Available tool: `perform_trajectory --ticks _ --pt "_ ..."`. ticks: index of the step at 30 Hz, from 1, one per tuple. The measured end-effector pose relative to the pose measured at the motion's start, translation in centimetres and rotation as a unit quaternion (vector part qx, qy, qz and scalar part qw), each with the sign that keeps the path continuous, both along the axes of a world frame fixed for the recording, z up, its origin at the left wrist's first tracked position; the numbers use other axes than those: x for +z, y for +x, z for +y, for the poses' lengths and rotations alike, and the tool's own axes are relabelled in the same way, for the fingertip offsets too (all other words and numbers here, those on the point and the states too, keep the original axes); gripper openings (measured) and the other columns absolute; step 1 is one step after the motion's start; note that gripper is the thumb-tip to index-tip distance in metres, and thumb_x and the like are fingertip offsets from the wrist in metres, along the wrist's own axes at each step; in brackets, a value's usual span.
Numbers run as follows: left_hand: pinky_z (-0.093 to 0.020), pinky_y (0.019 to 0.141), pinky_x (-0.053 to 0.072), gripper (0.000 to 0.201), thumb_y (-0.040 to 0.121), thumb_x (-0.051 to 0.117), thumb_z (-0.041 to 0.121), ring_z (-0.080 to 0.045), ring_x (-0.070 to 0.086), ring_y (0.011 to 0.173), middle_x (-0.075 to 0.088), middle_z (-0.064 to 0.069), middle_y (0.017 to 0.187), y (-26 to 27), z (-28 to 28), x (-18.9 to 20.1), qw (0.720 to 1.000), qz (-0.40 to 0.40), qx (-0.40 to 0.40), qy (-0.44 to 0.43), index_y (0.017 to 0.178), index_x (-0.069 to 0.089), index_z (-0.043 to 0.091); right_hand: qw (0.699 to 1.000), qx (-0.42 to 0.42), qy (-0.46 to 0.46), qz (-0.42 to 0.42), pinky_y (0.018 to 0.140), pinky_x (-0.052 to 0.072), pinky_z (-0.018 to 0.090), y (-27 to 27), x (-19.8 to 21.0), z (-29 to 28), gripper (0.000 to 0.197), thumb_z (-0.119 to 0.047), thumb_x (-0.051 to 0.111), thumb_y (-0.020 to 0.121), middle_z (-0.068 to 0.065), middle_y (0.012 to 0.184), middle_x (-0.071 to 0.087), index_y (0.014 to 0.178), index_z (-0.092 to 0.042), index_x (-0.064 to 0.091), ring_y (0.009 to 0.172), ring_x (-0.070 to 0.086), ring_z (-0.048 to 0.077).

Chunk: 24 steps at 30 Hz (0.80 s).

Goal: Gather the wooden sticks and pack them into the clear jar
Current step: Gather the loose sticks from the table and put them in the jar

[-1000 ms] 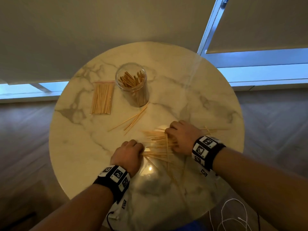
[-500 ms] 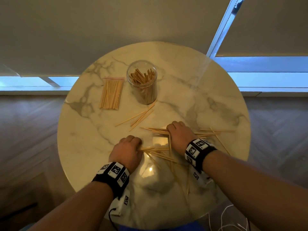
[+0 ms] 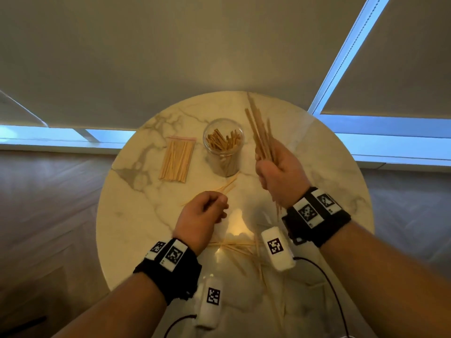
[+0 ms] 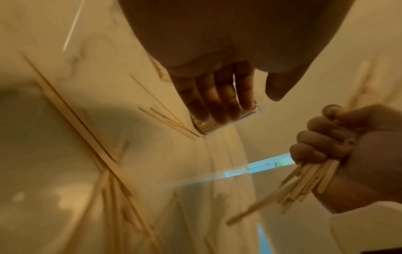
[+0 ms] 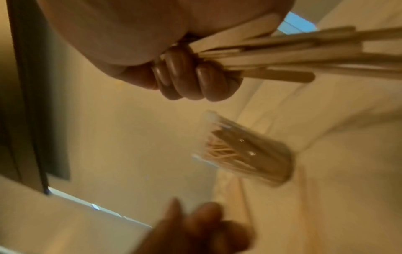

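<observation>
The clear jar (image 3: 223,147) stands upright at the table's far middle, partly filled with wooden sticks. My right hand (image 3: 271,167) is raised just right of the jar and grips a bundle of long sticks (image 3: 258,132), which point up and away. The right wrist view shows its fingers (image 5: 189,82) curled tight round the bundle (image 5: 282,51), with the jar (image 5: 245,154) below. My left hand (image 3: 207,208) hovers nearer me, its fingers (image 4: 217,96) relaxed and holding nothing. Loose sticks (image 3: 227,187) lie in front of the jar, and more sticks (image 3: 236,247) lie near the front edge.
A clear bag of sticks (image 3: 177,158) lies flat left of the jar. The round marble table (image 3: 136,215) stands on a wooden floor, with window blinds behind it. White sensor units and cables hang from both wrists over the table's near edge.
My right hand has come up off the table with a bundle of sticks and moved toward the jar. My left hand has lifted off the pile and let go.
</observation>
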<state>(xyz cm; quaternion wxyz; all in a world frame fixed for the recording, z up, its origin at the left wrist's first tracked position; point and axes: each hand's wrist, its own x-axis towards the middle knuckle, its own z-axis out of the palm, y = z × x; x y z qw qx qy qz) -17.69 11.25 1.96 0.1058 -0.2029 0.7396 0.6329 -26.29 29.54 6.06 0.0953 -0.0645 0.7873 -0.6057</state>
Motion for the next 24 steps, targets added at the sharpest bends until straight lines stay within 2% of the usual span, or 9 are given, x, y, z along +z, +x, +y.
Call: perform_trajectory --ticks 2,4,6,9,14,17,20,22,24 --pt "-0.043 0.091 0.054 0.023 0.103 0.057 0.023 -0.030 0.070 0.093 0.074 -0.017 0.103 -0.7 0.9 1.2 0.976 -0.052 0.064 0.201 0.108 0.069 0.004 0.985 0.001 -0.168 -0.048 0.047 0.028 0.034 -0.5 2.8 -0.8 0.010 -0.010 0.047 0.090 0.004 0.061 0.038 0.088 -0.018 0.054 0.050 0.030 0.022" --pt "-0.048 0.104 0.050 0.037 0.105 0.050 0.029 -0.036 0.070 0.110 0.073 -0.020 0.118 -1.2 1.6 2.3 0.926 -0.104 0.101 0.349 0.121 0.066 -0.001 0.960 0.015 -0.275 -0.053 0.047 0.018 0.033 -0.7 5.3 -1.5 0.014 -0.009 0.046 0.096 0.002 0.058 0.032 0.086 -0.016 0.053 0.048 0.022 0.017" --pt "-0.052 0.115 0.042 0.051 0.104 0.046 0.037 -0.041 0.061 0.128 0.067 -0.023 0.133 -1.6 2.2 3.3 0.887 -0.127 0.103 0.432 0.134 0.060 -0.002 0.946 0.024 -0.322 -0.026 0.048 0.016 0.033 -0.7 7.1 -2.1 0.028 -0.019 0.046 0.104 0.000 0.056 0.029 0.077 -0.013 0.045 0.046 0.021 0.014" --pt "-0.053 0.119 0.036 0.061 0.104 0.042 0.045 -0.041 0.055 0.136 0.062 -0.023 0.141 -2.3 2.8 4.4 0.869 -0.140 0.083 0.468 0.141 0.056 -0.001 0.935 0.019 -0.354 0.005 0.048 0.018 0.031 -0.7 8.7 -2.9 0.038 -0.032 0.043 0.105 -0.003 0.054 0.032 0.073 -0.012 0.038 0.042 0.025 0.014" --pt "-0.050 0.110 0.044 0.060 0.104 0.040 0.046 -0.041 0.062 0.127 0.068 -0.022 0.129 -3.1 3.5 5.0 0.856 -0.153 0.079 0.488 0.132 0.063 -0.002 0.921 0.024 -0.388 0.017 0.047 0.027 0.024 -0.8 9.8 -3.6 0.040 -0.040 0.049 0.103 -0.003 0.053 0.035 0.070 -0.016 0.048 0.041 0.029 0.013" --pt "-0.045 0.092 0.057 0.051 0.104 0.043 0.043 -0.036 0.070 0.105 0.072 -0.020 0.114 -3.7 3.8 5.6 0.832 -0.148 0.093 0.527 0.118 0.070 0.001 0.928 0.054 -0.365 0.042 0.049 0.034 0.028 -0.9 9.1 -3.9 0.039 -0.048 0.061 0.093 -0.001 0.054 0.039 0.072 -0.017 0.052 0.041 0.036 0.017" --pt "-0.040 0.074 0.063 0.042 0.102 0.049 0.035 -0.032 0.074 0.092 0.074 -0.019 0.106 -4.5 3.9 6.0 0.819 -0.123 0.098 0.551 0.120 0.069 0.002 0.930 0.088 -0.355 0.043 0.052 0.040 0.035 -1.1 8.2 -4.1 0.040 -0.049 0.066 0.091 0.004 0.057 0.044 0.075 -0.016 0.053 0.045 0.044 0.023" --pt "-0.036 0.067 0.063 0.039 0.093 0.056 0.028 -0.030 0.076 0.086 0.075 -0.018 0.102 -5.0 4.0 6.1 0.822 -0.102 0.100 0.552 0.118 0.070 0.001 0.935 0.098 -0.335 0.053 0.054 0.044 0.036 -1.2 7.9 -4.1 0.036 -0.045 0.068 0.092 0.004 0.060 0.049 0.075 -0.015 0.056 0.049 0.050 0.026" --pt "-0.037 0.069 0.064 0.051 0.083 0.059 0.028 -0.031 0.074 0.094 0.074 -0.021 0.112 -5.4 4.0 6.0 0.825 -0.091 0.104 0.549 0.124 0.069 0.000 0.941 0.098 -0.317 0.065 0.056 0.049 0.033 -1.2 7.7 -4.1 0.022 -0.030 0.070 0.094 0.001 0.063 0.056 0.084 -0.013 0.059 0.054 0.056 0.027"
